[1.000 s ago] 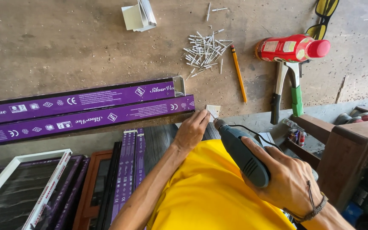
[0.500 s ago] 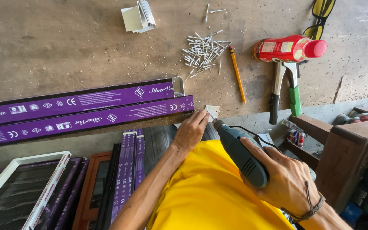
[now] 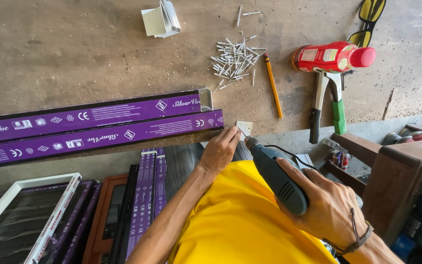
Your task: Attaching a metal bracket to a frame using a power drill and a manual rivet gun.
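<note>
White-framed panel (image 3: 25,215) leaning bottom left, below the worktop (image 3: 74,49) edge, with a stack of purple-wrapped profiles (image 3: 147,195) and a brown frame (image 3: 104,215) just right of it. On the worktop, two long purple-wrapped profiles (image 3: 98,124) lie side by side, ends pointing right. Left hand (image 3: 219,151) sits at the near profile's right end, fingers curled together and pressed at a small pale bracket (image 3: 244,128) on the worktop edge; can't tell if they actually pinch it. Right hand (image 3: 326,205) has its fingers clamped around the grey-blue drill (image 3: 277,176), bit tip touching the bracket just beside the left hand. Further back: folded white brackets (image 3: 161,20), a loose pile of rivets (image 3: 235,59), an orange pencil (image 3: 272,85) right of the pile, then a red bottle (image 3: 330,56) lying on its side across the head of a rivet gun (image 3: 326,105) with black and green grips. Yellow glasses (image 3: 369,19) top right. Wooden stool (image 3: 396,171) far right, below worktop level.
</note>
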